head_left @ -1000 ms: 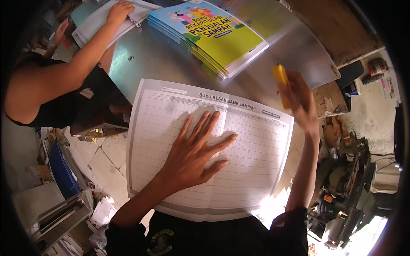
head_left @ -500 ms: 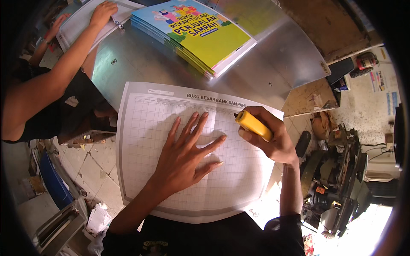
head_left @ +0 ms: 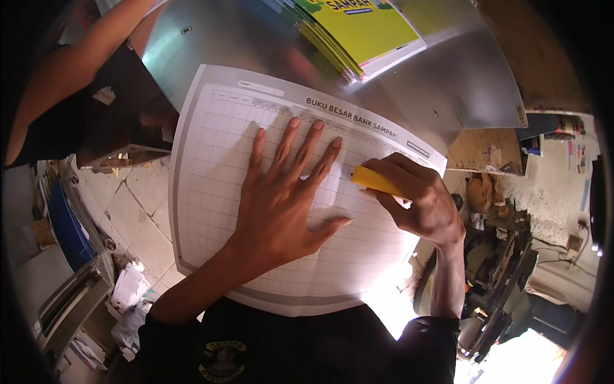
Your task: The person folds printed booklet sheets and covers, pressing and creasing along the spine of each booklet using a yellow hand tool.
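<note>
Pressing the left hand (head_left: 278,208), fingers spread, onto the gridded sheet (head_left: 208,201) at the table's (head_left: 240,41) near edge should steady it under the right hand (head_left: 422,200), fingers clamped on the yellow tool (head_left: 376,181).

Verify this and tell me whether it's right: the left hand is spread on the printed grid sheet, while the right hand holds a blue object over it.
One thing is wrong: the colour. The head view shows the right hand holding a yellow object, not a blue one. The left hand is spread on the printed grid sheet.
</note>
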The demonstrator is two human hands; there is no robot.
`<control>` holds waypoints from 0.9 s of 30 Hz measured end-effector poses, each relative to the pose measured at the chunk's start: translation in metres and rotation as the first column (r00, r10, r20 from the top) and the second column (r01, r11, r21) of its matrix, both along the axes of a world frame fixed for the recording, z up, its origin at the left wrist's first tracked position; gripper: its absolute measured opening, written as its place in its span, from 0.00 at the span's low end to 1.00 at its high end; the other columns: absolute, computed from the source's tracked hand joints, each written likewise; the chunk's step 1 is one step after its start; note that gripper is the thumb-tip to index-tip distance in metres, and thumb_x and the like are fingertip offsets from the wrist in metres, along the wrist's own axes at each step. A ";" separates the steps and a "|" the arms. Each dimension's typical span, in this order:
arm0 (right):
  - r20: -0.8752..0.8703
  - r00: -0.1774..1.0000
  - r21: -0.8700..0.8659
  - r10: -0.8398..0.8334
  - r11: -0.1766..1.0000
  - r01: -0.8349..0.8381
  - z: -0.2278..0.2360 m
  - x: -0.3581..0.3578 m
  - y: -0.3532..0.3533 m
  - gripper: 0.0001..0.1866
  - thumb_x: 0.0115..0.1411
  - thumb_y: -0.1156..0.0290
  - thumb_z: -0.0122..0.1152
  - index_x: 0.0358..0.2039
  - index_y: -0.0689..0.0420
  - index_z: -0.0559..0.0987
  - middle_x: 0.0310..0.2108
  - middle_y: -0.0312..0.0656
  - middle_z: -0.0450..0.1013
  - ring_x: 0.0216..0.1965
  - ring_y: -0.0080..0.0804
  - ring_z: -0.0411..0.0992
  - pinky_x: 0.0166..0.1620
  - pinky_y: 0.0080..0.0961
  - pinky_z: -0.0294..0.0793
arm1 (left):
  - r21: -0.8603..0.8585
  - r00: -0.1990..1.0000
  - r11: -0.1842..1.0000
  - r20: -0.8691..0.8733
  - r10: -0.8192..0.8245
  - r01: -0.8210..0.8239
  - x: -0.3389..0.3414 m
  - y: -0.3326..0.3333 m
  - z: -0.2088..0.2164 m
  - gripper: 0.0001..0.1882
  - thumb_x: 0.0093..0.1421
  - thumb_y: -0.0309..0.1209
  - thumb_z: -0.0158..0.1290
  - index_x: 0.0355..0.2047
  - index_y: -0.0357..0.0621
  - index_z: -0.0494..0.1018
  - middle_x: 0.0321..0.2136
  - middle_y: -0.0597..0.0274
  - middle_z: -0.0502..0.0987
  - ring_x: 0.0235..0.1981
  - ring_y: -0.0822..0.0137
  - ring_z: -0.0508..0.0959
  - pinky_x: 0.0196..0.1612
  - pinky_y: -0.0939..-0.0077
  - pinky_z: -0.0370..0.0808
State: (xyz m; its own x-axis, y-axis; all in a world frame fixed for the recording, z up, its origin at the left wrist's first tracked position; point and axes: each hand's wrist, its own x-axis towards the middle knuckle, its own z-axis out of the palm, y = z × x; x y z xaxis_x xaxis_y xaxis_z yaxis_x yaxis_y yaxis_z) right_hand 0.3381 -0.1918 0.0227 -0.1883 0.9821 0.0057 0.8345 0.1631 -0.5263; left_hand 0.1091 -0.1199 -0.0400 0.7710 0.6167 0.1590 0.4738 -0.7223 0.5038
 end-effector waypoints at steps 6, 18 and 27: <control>-0.022 0.999 0.027 0.037 0.999 -0.036 -0.006 0.000 0.006 0.20 0.52 0.78 0.75 0.46 0.61 0.84 0.39 0.45 0.82 0.35 0.41 0.83 0.38 0.33 0.83 | -0.053 0.998 0.998 0.056 0.038 -0.035 -0.001 -0.003 -0.007 0.48 0.58 0.63 0.56 0.73 0.53 0.59 0.74 0.50 0.54 0.76 0.46 0.49 0.74 0.33 0.36; 0.117 0.990 -0.033 0.081 0.996 -0.078 0.010 -0.015 0.025 0.17 0.53 0.80 0.73 0.44 0.64 0.83 0.35 0.48 0.81 0.31 0.41 0.82 0.33 0.30 0.82 | -0.082 0.998 0.997 0.062 0.014 -0.009 -0.001 -0.004 -0.016 0.48 0.61 0.66 0.49 0.73 0.49 0.57 0.75 0.52 0.50 0.77 0.48 0.44 0.75 0.36 0.34; 0.095 0.994 -0.062 0.060 0.997 -0.054 0.003 -0.015 0.022 0.17 0.52 0.81 0.73 0.44 0.62 0.84 0.35 0.48 0.81 0.32 0.41 0.83 0.34 0.31 0.82 | -0.103 0.998 0.995 0.056 -0.006 0.012 -0.001 -0.004 -0.016 0.49 0.61 0.64 0.52 0.73 0.47 0.55 0.75 0.51 0.48 0.77 0.48 0.42 0.75 0.35 0.34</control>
State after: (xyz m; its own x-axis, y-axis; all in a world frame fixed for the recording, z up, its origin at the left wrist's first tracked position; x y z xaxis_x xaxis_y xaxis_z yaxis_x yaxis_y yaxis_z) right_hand 0.3234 -0.1697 0.0254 -0.2411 0.9677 -0.0731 0.8723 0.1831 -0.4534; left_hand 0.1084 -0.1243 -0.0561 0.7685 0.6249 0.1373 0.4367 -0.6692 0.6012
